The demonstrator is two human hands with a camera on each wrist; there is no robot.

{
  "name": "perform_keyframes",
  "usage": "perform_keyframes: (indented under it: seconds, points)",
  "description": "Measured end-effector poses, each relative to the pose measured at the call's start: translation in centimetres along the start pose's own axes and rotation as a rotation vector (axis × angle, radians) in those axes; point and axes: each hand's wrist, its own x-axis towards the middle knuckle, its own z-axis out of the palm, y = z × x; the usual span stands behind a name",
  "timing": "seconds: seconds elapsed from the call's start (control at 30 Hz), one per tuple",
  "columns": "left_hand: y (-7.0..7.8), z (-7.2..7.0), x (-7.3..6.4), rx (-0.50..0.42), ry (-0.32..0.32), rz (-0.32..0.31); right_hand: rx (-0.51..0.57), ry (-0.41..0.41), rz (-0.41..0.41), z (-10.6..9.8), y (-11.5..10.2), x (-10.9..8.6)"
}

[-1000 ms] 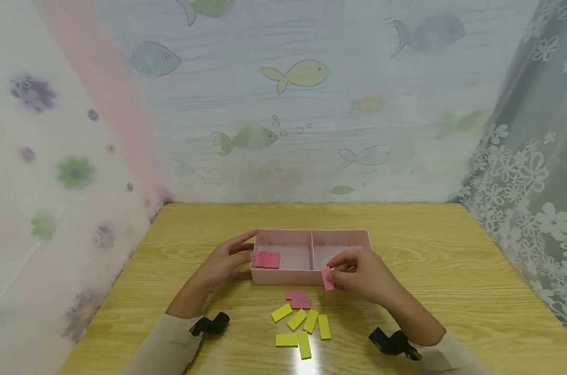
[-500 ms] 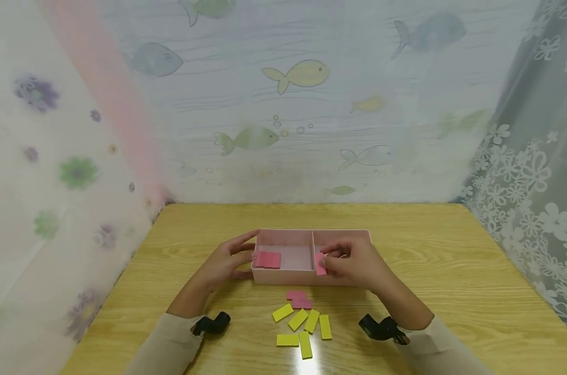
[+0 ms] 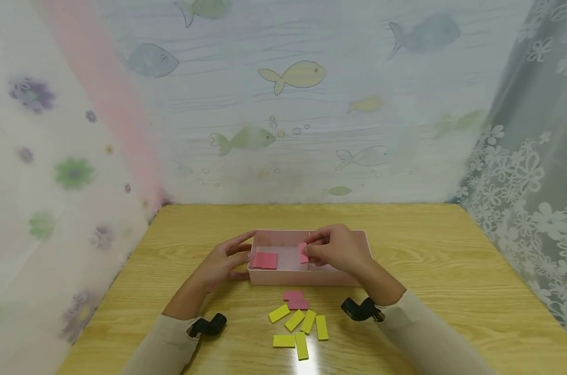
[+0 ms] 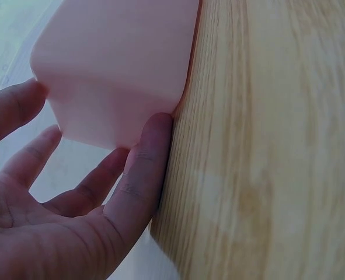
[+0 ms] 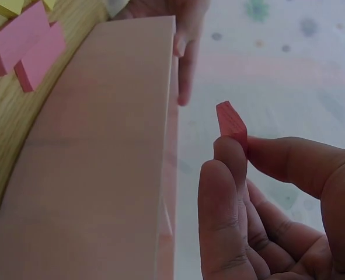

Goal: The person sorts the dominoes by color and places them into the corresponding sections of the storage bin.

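In the head view a pale pink two-compartment box stands on the table. My left hand holds its left end, with spread fingers bent against the end wall; in the left wrist view the fingertips touch the box's end. Between thumb and fingers, my right hand pinches a small flat pink block above the box, beside the divider on the left compartment's side. Several pink blocks lie together in that compartment's front left corner. The right hand covers part of the divider and the right compartment.
Two pink blocks lie touching on the table just in front of the box. Nearer to me are several loose yellow blocks. The wooden table ends at a fish-patterned curtain, with more curtains at both sides.
My right hand has carried the pink block from the box's front wall up and left, across the right compartment to the divider. The left hand stays at the box's left end.
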Motion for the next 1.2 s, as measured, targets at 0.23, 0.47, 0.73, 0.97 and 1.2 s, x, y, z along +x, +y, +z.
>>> perform_keyframes:
  seconds: [0.23, 0.47, 0.73, 0.97, 1.2]
  points:
    - [-0.1, -0.1, -0.1, 0.0, -0.002, 0.002, -0.042, -0.021, 0.0, 0.6, -1.0, 1.6]
    - [-0.1, -0.1, -0.1, -0.005, 0.0, -0.007, -0.045, -0.043, 0.033, 1.0, -1.5, 3.1]
    - [0.0, -0.1, 0.0, -0.007, 0.003, -0.015, -0.066, -0.074, 0.083, 1.4, -1.9, 4.3]
    - [-0.1, 0.0, 0.1, -0.005, 0.017, -0.018, -0.116, -0.086, 0.107, 1.6, -2.4, 5.1]
    - [-0.1, 0.0, 0.0, -0.011, 0.004, -0.008, -0.159, -0.111, 0.152, 2.2, -2.4, 5.7]
